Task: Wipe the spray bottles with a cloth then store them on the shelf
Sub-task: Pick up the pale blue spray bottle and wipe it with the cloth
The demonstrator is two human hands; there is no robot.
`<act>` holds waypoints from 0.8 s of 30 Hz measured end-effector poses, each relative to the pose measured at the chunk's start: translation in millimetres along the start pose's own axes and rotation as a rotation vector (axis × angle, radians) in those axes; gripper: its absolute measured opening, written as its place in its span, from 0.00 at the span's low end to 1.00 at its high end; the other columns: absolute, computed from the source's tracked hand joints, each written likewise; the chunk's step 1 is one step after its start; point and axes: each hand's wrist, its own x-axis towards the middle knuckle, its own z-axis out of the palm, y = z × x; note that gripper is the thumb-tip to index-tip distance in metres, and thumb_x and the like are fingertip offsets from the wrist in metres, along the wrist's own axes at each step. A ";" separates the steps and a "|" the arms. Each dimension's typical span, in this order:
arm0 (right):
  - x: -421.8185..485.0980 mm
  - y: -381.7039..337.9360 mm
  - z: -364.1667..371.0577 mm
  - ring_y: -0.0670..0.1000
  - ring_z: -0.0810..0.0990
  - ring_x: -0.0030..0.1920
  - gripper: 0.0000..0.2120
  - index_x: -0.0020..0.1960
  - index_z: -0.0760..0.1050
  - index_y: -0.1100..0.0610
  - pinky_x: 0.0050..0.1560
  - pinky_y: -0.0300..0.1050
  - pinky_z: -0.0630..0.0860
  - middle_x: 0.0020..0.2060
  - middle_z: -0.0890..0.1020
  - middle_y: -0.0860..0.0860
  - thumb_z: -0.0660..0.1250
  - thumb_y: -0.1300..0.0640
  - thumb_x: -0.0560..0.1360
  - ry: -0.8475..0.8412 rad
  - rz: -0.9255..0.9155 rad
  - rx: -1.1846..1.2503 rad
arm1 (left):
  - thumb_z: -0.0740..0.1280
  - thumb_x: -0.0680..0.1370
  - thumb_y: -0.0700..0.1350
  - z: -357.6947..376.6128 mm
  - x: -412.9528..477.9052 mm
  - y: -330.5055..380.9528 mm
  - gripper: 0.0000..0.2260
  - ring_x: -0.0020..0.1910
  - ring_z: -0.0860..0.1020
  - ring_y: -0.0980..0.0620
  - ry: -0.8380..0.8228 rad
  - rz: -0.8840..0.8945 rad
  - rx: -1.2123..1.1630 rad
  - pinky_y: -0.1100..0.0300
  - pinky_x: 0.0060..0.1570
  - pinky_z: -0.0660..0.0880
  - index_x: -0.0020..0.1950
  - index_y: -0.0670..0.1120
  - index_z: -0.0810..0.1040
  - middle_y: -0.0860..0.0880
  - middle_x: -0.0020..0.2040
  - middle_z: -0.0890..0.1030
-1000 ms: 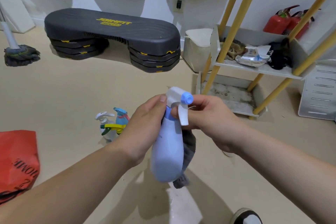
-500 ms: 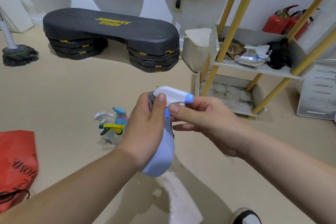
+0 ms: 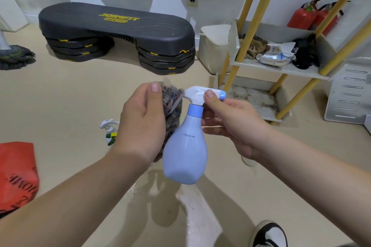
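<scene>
Wiping bottle (image 3: pixel 185 152): right hand (image 3: pixel 230 126) fingers (image 3: pixel 208 96) pinch its spray head, bottle hanging in the air, shelf (image 3: pixel 249 65) beyond and right of it. Left hand (image 3: pixel 142 124) fingers wrap bunched cloth (image 3: pixel 172 104) against bottle's left side. Advice: rub downward, turning bottle, pinch kept firm.

The tan floor (image 3: pixel 70 96) has a wet patch (image 3: pixel 190 206) near its front edge. A black step (image 3: pixel 112 26) sits at the far side. A mop (image 3: pixel 16 58) and a red bag (image 3: pixel 16 176) lie by the left edge. Small spray bottles (image 3: pixel 109 128) stand near the middle. The shelf (image 3: pixel 285 69) at the right holds a brown rag (image 3: pixel 255 46) and a shiny packet (image 3: pixel 275 56).
</scene>
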 end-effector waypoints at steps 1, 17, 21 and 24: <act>0.1 0.1 0.5 0.51 0.86 0.44 0.19 0.55 0.86 0.58 0.57 0.55 0.84 0.46 0.88 0.55 0.69 0.43 0.80 0.007 0.003 -0.013 | 0.55 0.88 0.52 -0.6 -3.3 4.2 0.16 0.34 0.71 0.60 -0.007 0.070 0.016 0.64 0.37 0.71 0.47 0.50 0.78 0.55 0.37 0.77; -10.2 -13.1 10.7 0.50 0.84 0.37 0.17 0.51 0.84 0.59 0.42 0.50 0.86 0.37 0.84 0.52 0.68 0.44 0.81 -0.026 -0.004 0.096 | 0.60 0.84 0.66 9.7 15.8 -27.5 0.22 0.63 0.84 0.43 -0.700 -0.424 -0.264 0.40 0.67 0.77 0.72 0.56 0.77 0.47 0.65 0.84; -7.5 -12.3 7.2 0.50 0.84 0.35 0.17 0.50 0.83 0.58 0.39 0.48 0.84 0.35 0.84 0.51 0.68 0.44 0.81 -0.016 0.007 0.114 | 0.64 0.83 0.61 11.9 15.9 -28.6 0.20 0.55 0.86 0.44 -0.588 -0.445 -0.243 0.47 0.58 0.79 0.63 0.48 0.84 0.43 0.58 0.87; -3.1 -10.2 2.3 0.51 0.83 0.37 0.17 0.52 0.84 0.58 0.41 0.49 0.85 0.39 0.85 0.52 0.68 0.44 0.81 0.010 0.002 0.069 | 0.66 0.84 0.56 15.4 13.7 -25.3 0.16 0.46 0.84 0.48 -0.458 -0.239 -0.123 0.52 0.50 0.79 0.53 0.45 0.85 0.47 0.49 0.88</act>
